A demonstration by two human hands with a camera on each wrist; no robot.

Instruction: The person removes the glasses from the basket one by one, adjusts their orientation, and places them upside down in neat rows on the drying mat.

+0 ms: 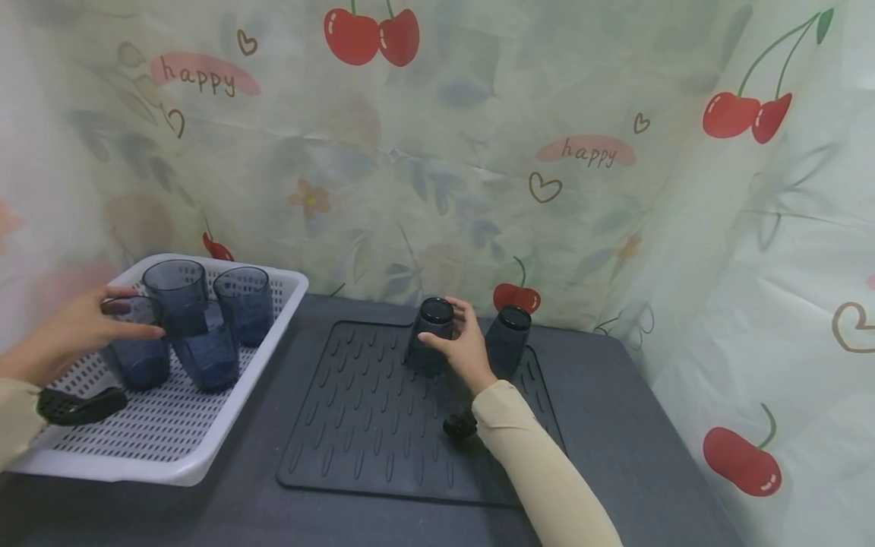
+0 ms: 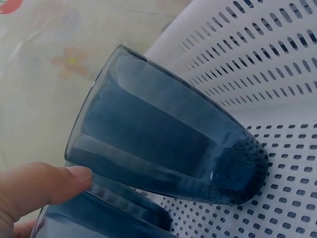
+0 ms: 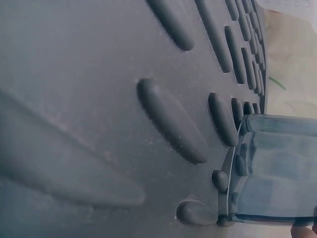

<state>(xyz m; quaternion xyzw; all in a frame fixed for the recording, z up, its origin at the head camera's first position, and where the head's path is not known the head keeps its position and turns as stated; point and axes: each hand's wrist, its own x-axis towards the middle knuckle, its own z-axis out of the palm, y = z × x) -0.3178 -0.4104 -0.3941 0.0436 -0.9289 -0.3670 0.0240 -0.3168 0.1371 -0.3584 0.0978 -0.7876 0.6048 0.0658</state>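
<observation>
Four cups [image 1: 198,334] racked, two cups [image 1: 472,338] matted

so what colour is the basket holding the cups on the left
White, with rows of small slots; the basket shows best in the head view.

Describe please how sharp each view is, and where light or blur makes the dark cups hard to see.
Head view: evenly lit and mostly sharp; the translucent dark blue plastic cup in the right hand merges a little with the dark ribbed rubber mat. Left wrist view: the blue cup is soft, the thumb blurred. Right wrist view: very close, mat ridges soft.
</observation>
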